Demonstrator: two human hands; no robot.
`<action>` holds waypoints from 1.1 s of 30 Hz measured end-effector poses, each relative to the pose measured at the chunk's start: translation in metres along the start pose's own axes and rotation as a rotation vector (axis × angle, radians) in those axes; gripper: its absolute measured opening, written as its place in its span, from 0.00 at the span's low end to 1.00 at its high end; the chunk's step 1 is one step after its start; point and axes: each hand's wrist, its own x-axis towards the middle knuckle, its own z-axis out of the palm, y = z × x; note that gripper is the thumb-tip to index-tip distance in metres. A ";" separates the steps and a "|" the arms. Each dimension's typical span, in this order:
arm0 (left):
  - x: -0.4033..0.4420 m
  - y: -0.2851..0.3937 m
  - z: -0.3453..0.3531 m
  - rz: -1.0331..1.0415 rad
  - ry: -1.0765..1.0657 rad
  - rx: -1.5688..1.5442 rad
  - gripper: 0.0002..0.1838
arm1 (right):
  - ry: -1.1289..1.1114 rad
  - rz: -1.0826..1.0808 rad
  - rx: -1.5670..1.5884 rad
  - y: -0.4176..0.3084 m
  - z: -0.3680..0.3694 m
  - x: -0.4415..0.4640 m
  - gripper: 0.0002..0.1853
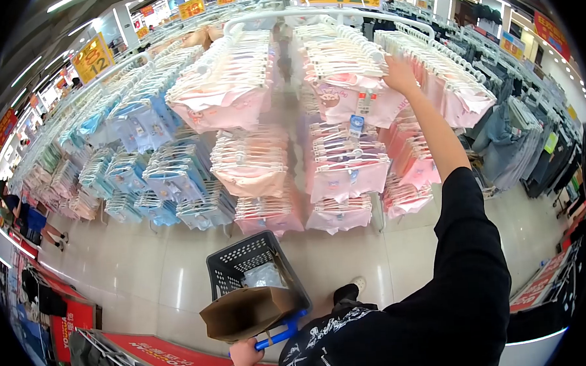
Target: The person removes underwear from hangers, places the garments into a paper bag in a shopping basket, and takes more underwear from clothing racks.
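Note:
Rows of pink underwear (358, 103) on white hangers hang from a white rack. My right hand (400, 74) reaches out to the right end of the upper middle row, touching the hangers there; its fingertips are partly hidden among them. My left hand (245, 353) is wrapped round the blue handle (281, 335) of a dark grey basket cart (243, 247) low in the view. An open brown paper bag (247, 314) and a clear plastic package (263, 276) lie in the basket.
Blue garments (137, 125) hang to the left, grey and dark trousers (519, 138) to the right. A person (33, 216) stands at the far left. Red signboards (163, 355) and a clothes rail border the near edge. Yellow price signs (92, 59) stand above the racks.

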 end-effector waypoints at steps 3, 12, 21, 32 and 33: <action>-0.001 0.001 -0.001 0.005 -0.004 -0.012 0.07 | -0.118 -0.041 0.081 0.010 0.008 0.010 0.26; -0.001 0.001 -0.001 -0.023 -0.011 0.033 0.08 | -0.055 -0.232 0.157 0.020 0.028 0.024 0.26; 0.001 0.006 -0.007 -0.077 -0.053 0.030 0.09 | -0.158 -0.067 -0.055 0.004 0.025 0.019 0.13; 0.001 0.005 -0.006 -0.092 -0.072 0.043 0.08 | -0.010 -0.183 -0.234 0.022 -0.009 0.023 0.09; 0.000 0.005 -0.006 -0.084 -0.065 0.042 0.08 | -0.025 -0.165 -0.270 0.020 -0.011 0.023 0.09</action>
